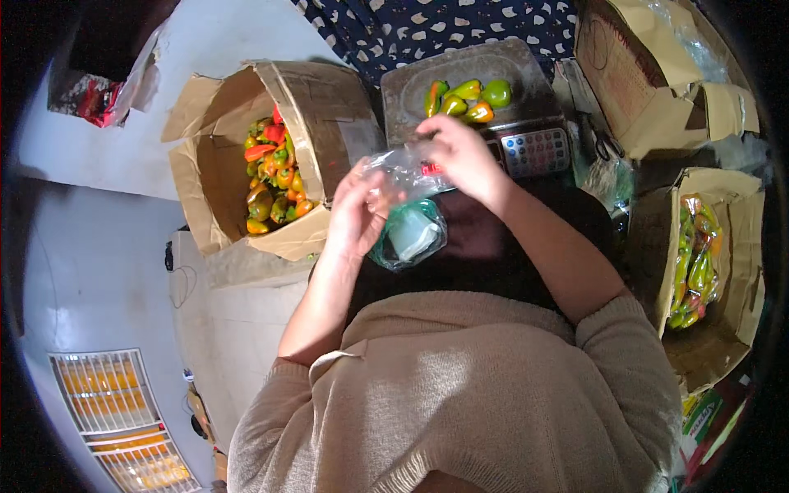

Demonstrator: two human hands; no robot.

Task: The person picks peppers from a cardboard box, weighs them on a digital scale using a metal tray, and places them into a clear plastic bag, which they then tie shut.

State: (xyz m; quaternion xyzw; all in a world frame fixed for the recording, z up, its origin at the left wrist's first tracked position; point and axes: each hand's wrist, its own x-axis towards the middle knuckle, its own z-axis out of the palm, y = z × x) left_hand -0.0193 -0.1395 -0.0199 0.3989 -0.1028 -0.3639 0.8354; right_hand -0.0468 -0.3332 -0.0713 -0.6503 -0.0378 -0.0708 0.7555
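A clear plastic bag (400, 169) is held up over my lap, in front of the scale. My left hand (360, 212) grips its left side, the fingers slightly blurred. Against the bag's right side is my right hand (465, 157), fingers bent; whether they pinch the film is hard to make out. Several green and orange peppers (459, 101) lie on the metal pan of a digital scale (407, 86), just beyond my right hand. Below the bag, on my lap, rests a green-tinted plastic bag (434, 209) with a stack of clear film bags (413, 237) in it.
To the left, an open cardboard box (209, 179) holds loose red, orange and green peppers (271, 172). At right, another cardboard box (739, 246) contains bagged peppers (696, 265). Scissors (607, 145) lie beside the scale, near a further carton (641, 80). Patterned dark cloth (444, 21) hangs behind.
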